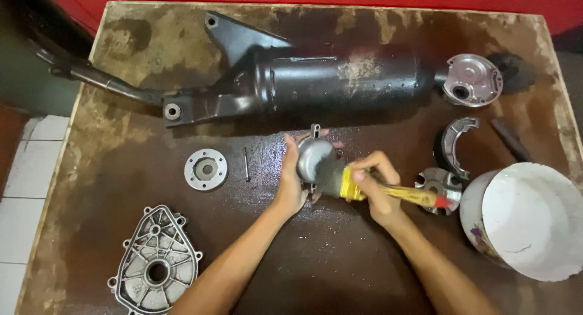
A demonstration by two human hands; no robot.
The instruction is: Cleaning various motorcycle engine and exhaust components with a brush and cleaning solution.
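Left hand fingers: the left hand point(291, 184) is wrapped narrowly about a small round metal part point(313, 159), thumb on its near side, fingertips curling over the far rim.
Right hand fingers: the right hand point(375, 190) is closed on a paintbrush point(388, 192) just behind the yellow ferrule, bristles pressed against the part's face.
Where the part is: held just above the tabletop point(121, 127), near its middle, in front of the long black exhaust muffler point(328, 78).
How the part will handle: it looks like cast or machined metal, so I judge it rigid and fairly heavy for its size; its surface shines as if wet, so likely slippery. The rim and the small lug at its top seem the surest places to grip.
How the brush will handle: light, stiff yellow handle with a red tip, soft dark bristles that bend on contact.
Nearby metal: a flat round flange point(206, 169) and a thin pin point(246, 163) lie to the left; a ribbed grey engine cover point(156, 263) sits at the near left corner.
Right side: a curved brake shoe point(455, 142), a toothed round piece point(438, 184) partly under the brush handle, a domed plate point(472, 79), and a white plastic bucket point(528, 221), chipped at the rim.
Tabletop surface: dark brown board, worn pale at its edges, glistening wet around the hands.
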